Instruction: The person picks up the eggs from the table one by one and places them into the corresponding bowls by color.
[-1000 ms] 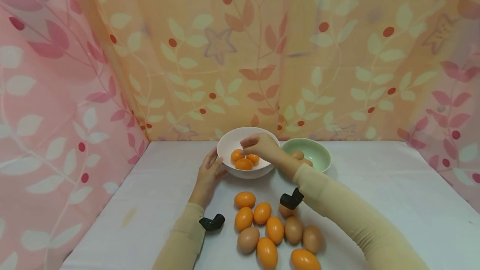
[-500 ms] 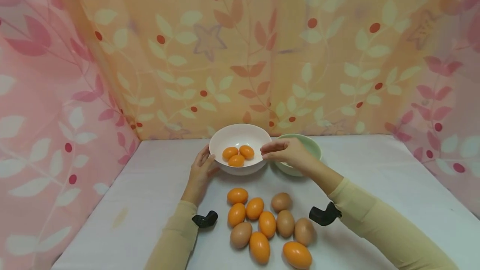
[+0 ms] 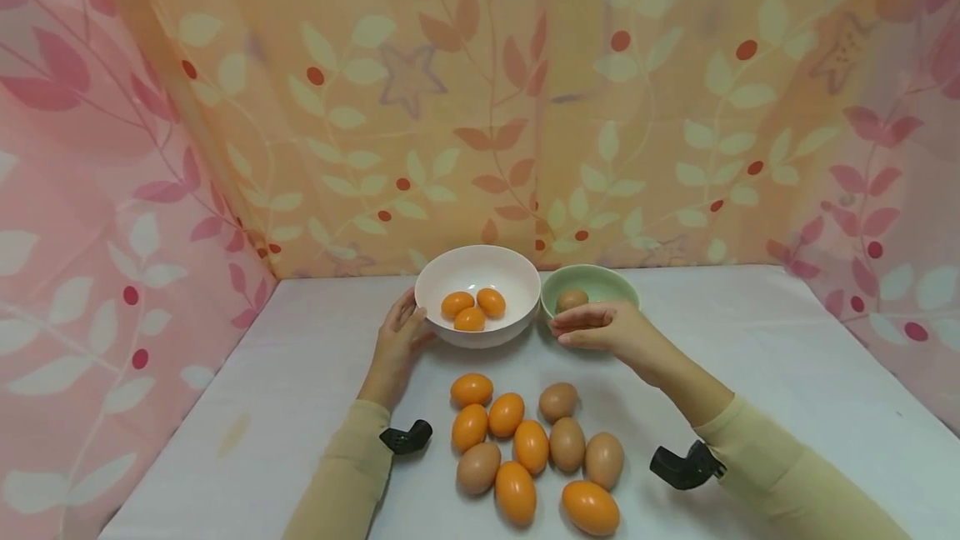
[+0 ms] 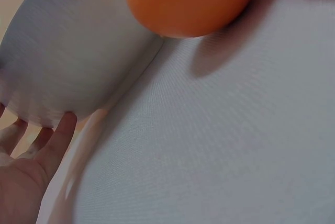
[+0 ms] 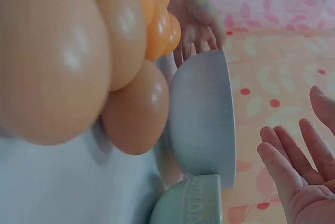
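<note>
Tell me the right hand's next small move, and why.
Probably lower the right hand to the brown egg nearest the green bowl. That hand is open and holds nothing, this egg lies loose, and the bowls look sorted by colour: orange eggs in the white bowl, another brown egg in the green one.

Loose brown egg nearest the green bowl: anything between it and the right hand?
Nothing visible: in the head view, only white cloth shows between right hand and brown egg. The green bowl lies beyond, off that path.
</note>
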A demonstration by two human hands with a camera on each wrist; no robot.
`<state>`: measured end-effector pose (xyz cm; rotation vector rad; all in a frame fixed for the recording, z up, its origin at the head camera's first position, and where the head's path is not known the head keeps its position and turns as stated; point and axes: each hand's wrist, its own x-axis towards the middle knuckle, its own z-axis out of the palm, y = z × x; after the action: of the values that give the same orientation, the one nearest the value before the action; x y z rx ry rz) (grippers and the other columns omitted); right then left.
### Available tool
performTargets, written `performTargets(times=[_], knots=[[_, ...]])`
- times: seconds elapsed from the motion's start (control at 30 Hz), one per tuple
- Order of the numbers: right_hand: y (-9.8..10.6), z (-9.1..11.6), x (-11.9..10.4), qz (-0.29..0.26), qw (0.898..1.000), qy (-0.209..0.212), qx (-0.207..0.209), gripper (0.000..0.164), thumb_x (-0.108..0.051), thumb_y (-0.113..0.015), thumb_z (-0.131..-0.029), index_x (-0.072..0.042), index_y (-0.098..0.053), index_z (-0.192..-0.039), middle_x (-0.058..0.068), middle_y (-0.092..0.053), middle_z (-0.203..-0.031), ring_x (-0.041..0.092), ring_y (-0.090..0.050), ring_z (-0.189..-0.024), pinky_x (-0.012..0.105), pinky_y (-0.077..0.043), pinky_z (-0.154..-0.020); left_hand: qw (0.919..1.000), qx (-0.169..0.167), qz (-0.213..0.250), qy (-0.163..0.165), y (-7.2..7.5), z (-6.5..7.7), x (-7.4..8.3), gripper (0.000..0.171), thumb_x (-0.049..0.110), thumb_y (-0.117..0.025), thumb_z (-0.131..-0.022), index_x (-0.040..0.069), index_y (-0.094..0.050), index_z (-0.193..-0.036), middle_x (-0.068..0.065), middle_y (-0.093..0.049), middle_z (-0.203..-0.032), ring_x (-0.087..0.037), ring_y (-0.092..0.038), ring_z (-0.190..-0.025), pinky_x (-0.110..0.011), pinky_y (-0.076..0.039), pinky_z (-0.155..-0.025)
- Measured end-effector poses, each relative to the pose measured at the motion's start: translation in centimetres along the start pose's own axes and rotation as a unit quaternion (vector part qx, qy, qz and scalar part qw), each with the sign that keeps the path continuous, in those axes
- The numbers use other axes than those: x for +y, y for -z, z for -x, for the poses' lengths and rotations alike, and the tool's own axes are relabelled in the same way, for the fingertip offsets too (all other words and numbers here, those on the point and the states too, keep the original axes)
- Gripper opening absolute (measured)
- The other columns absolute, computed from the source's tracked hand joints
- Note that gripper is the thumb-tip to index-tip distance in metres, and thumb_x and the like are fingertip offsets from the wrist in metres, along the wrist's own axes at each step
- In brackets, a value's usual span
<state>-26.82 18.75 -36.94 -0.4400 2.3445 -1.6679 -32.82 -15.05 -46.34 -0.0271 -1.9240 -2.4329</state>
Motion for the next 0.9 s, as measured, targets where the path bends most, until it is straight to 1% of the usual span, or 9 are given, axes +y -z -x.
performTargets(times=[0.13,0.2,0.33,0.5,0.57,0.7,0.77,0.9], knots=[[0.2,0.9,1.0,-0.007,1.000,-0.005,-0.002,0.048,-0.025,-0.076,-0.087,0.001,-0.065,-0.126,0.013,-0.070,-0.125,0.005,-0.066,-0.108,0.021,-0.054,-0.092,1.0000,0.000,-0.002,0.002,-0.1,0.0,0.0,0.057,0.022,-0.055,-0.102,0.022,-0.033,-0.155,-0.001,-0.027,-0.164,-0.022,-0.037,-0.146,-0.049,-0.042,-0.114],[0.2,1.3,1.4,-0.016,1.000,-0.005,-0.005,0.048,-0.023,-0.076,-0.088,0.002,-0.064,-0.127,0.014,-0.069,-0.126,0.005,-0.066,-0.108,0.023,-0.056,-0.092,1.0000,0.001,-0.005,0.002,-0.1,0.0,0.0,0.057,0.022,-0.055,-0.102,0.022,-0.033,-0.155,-0.001,-0.027,-0.164,-0.022,-0.037,-0.146,-0.049,-0.042,-0.114],[0.1,1.6,2.2,-0.029,0.999,-0.007,-0.012,0.049,-0.021,-0.075,-0.088,0.003,-0.062,-0.129,0.017,-0.068,-0.128,0.005,-0.067,-0.106,0.025,-0.057,-0.093,0.9999,0.003,-0.010,0.001,-0.1,0.0,0.1,0.057,0.022,-0.054,-0.102,0.021,-0.032,-0.155,-0.002,-0.027,-0.165,-0.023,-0.036,-0.146,-0.050,-0.042,-0.114],[0.0,1.6,3.1,-0.032,0.999,-0.018,-0.027,0.054,-0.023,-0.075,-0.088,0.004,-0.059,-0.132,0.023,-0.063,-0.132,0.010,-0.068,-0.111,0.027,-0.057,-0.094,0.9999,0.002,-0.012,-0.010,0.0,0.0,0.0,0.057,0.021,-0.054,-0.102,0.019,-0.032,-0.155,-0.003,-0.027,-0.164,-0.024,-0.036,-0.147,-0.051,-0.043,-0.112],[-0.1,1.5,3.5,-0.032,0.999,-0.026,-0.029,0.055,-0.024,-0.075,-0.088,0.004,-0.059,-0.133,0.024,-0.062,-0.134,0.013,-0.067,-0.114,0.029,-0.057,-0.095,0.9999,0.003,-0.011,-0.010,0.0,0.0,0.0,0.056,0.021,-0.054,-0.102,0.020,-0.033,-0.155,-0.002,-0.028,-0.164,-0.023,-0.037,-0.146,-0.050,-0.043,-0.112],[-0.4,1.3,4.2,-0.035,0.998,-0.040,-0.035,0.057,-0.025,-0.076,-0.088,0.004,-0.058,-0.133,0.024,-0.061,-0.134,0.017,-0.066,-0.117,0.032,-0.056,-0.096,0.9999,0.008,-0.012,-0.002,0.1,0.1,-0.1,0.055,0.022,-0.054,-0.103,0.023,-0.035,-0.154,-0.001,-0.029,-0.164,-0.022,-0.038,-0.145,-0.048,-0.045,-0.111],[-0.5,1.2,4.5,-0.035,0.998,-0.045,-0.039,0.056,-0.025,-0.076,-0.088,0.004,-0.058,-0.133,0.024,-0.061,-0.135,0.018,-0.066,-0.118,0.032,-0.056,-0.097,0.9999,0.006,-0.012,-0.001,0.2,0.1,-0.2,0.055,0.021,-0.053,-0.103,0.022,-0.034,-0.155,-0.002,-0.028,-0.164,-0.023,-0.038,-0.146,-0.048,-0.045,-0.111],[-0.5,1.1,4.8,-0.034,0.998,-0.044,-0.042,0.055,-0.024,-0.076,-0.088,0.004,-0.059,-0.132,0.023,-0.062,-0.134,0.022,-0.066,-0.118,0.034,-0.057,-0.097,0.9999,0.003,-0.010,-0.002,0.1,0.1,0.0,0.056,0.021,-0.053,-0.103,0.022,-0.033,-0.155,-0.003,-0.026,-0.165,-0.025,-0.036,-0.147,-0.050,-0.043,-0.112]])
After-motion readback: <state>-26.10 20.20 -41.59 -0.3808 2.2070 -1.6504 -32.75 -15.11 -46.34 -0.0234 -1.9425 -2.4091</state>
